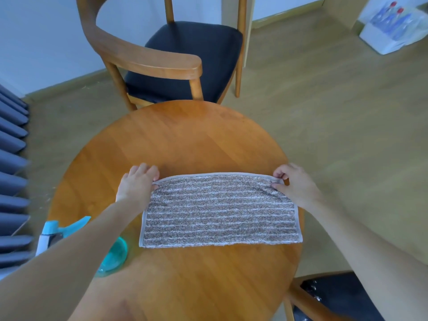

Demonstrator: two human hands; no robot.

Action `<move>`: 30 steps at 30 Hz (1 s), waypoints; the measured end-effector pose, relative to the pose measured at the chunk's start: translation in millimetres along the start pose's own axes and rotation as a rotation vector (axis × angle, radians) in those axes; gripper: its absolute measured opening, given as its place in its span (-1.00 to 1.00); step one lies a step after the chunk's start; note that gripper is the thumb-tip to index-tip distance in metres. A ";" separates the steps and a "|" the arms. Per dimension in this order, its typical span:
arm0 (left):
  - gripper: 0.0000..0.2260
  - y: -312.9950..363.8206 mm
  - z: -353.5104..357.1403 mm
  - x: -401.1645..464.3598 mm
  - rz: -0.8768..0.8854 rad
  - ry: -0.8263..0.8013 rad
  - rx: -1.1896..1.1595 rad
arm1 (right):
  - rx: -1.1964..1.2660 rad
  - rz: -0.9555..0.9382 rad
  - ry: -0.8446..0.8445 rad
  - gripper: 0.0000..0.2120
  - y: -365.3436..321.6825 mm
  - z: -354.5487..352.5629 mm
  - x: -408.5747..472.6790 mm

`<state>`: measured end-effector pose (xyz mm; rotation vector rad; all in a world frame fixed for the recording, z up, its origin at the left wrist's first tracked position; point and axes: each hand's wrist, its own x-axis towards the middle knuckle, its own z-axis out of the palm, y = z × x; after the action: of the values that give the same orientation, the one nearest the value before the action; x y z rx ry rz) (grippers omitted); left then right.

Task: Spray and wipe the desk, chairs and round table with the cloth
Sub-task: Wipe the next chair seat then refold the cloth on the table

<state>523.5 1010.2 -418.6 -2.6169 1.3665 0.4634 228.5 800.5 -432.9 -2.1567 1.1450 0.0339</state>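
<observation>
Both hands, left hand (pixel 136 184) and right hand (pixel 294 183), pinched far corners of grey-brown striped terry cloth (pixel 220 210), long axis left-right across round wooden worktop (pixel 185 140).

There is a single view, from a wide-angle camera worn on the person's head. It looks forward and steeply down onto the round orange-brown wooden counter (pixel 185 140), which fills the middle and lower part of the picture and sits close beneath the lens. Both bare forearms enter from the bottom corners and reach away from the camera. Beyond the counter's far edge the view takes in the wooden armchair with a dark seat cushion (pixel 185 56) and the pale wood-look floor (pixel 324 112). Straight lines bow near the picture's edges.
</observation>
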 end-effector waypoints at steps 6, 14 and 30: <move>-0.84 -0.9 -7.5 -1.5 -0.075 -0.042 -0.262 | 0.085 0.062 -0.125 -0.86 -11.9 -8.2 2.2; -0.79 1.6 -10.0 13.4 -0.181 0.064 -0.530 | -0.020 0.165 0.018 -0.82 -4.4 -41.7 23.9; -0.66 106.3 -3.2 -16.3 0.348 0.085 -0.287 | 0.200 0.317 0.350 -0.73 -11.0 -18.3 -34.5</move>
<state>428.3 961.1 -409.3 -2.6412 1.9283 0.6420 210.4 818.9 -401.7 -1.8311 1.6090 -0.3155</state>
